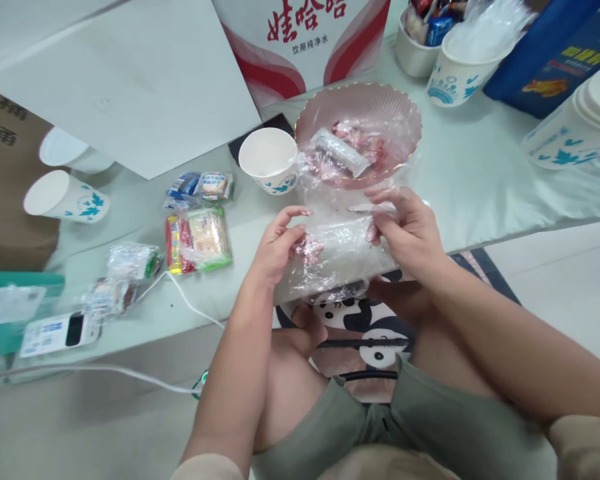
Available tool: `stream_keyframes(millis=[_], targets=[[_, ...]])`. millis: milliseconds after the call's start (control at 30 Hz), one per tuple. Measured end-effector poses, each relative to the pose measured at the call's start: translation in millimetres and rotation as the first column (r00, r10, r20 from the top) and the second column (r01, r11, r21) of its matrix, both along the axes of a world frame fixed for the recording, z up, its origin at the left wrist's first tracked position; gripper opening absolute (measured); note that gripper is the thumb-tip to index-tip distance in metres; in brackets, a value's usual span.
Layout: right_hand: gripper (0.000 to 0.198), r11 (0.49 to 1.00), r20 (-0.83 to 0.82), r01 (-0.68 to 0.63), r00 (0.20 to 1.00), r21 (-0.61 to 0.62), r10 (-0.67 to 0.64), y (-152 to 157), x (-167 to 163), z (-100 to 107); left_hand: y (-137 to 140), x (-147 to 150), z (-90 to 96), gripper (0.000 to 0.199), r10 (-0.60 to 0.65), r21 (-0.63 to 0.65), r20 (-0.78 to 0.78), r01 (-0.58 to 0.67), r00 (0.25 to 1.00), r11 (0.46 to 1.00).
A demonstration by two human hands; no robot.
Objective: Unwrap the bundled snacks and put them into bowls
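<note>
A clear plastic bag (343, 247) is stretched between my hands at the table's front edge. My left hand (279, 245) pinches its left side, beside a small pink-and-white wrapped piece (310, 249). My right hand (411, 225) grips the right side with thumb and fingers, and pinkish bits show at its fingertips. Just beyond, a pink scalloped bowl (405, 120) with a gold rim holds a silvery wrapped stick (341, 152) and several red-and-pink wrapped pieces (363, 140). Clear film hangs over the bowl's near rim.
A paper cup (269, 160) stands left of the bowl. Packaged snacks (200, 240), a white device (63, 333) and a white cable (190, 303) lie on the left. Further back are a printed carton (310, 40), a cup with plastic (450, 73) and stacked cups (575, 127).
</note>
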State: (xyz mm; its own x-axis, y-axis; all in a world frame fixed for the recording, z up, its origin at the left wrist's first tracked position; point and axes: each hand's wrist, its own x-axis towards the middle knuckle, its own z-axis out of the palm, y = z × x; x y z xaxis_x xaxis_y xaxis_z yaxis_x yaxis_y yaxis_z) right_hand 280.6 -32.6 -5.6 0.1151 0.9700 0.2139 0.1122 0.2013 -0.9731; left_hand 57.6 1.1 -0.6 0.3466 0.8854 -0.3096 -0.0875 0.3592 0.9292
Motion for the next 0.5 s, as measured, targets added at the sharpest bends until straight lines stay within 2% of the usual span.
stream_keyframes(millis=[100,133,200,267,333,433,500], targets=[[0.013,0.993,0.002,-0.104,0.995,0.051,0.104,-1.8,1.9,-3.0,-1.5,-4.0,0.4,0.071,-0.136,-0.022,0.058,0.138,0.989,0.99],[0.014,0.99,0.019,-0.126,0.992,0.062,0.125,-2.8,2.3,-3.1,-2.3,-3.9,-0.1,0.075,-0.186,-0.025,0.046,0.187,0.981,0.982],[0.014,0.983,0.083,-0.159,0.985,0.092,0.151,-4.8,3.4,-2.3,-3.2,-2.6,-1.5,0.063,-0.226,-0.031,0.012,0.227,0.974,0.973],[0.016,0.972,0.163,-0.197,0.971,0.13,0.175,-6.2,5.6,-1.0,-2.2,-1.2,-2.0,0.036,-0.174,-0.026,0.01,0.174,0.985,0.984],[0.019,0.955,0.222,-0.254,0.951,0.151,0.218,-6.9,8.7,-0.2,0.8,-1.1,-0.8,0.024,-0.081,-0.015,0.061,0.082,0.995,0.996],[0.027,0.94,0.246,-0.317,0.928,0.128,0.279,-6.6,14.0,0.0,6.1,-2.9,1.3,0.041,0.031,-0.049,0.119,-0.026,0.992,0.998],[0.028,0.937,0.242,-0.331,0.923,0.108,0.298,-5.5,16.9,-0.4,8.5,-4.1,1.0,0.044,0.099,-0.057,0.086,-0.094,0.991,0.994]])
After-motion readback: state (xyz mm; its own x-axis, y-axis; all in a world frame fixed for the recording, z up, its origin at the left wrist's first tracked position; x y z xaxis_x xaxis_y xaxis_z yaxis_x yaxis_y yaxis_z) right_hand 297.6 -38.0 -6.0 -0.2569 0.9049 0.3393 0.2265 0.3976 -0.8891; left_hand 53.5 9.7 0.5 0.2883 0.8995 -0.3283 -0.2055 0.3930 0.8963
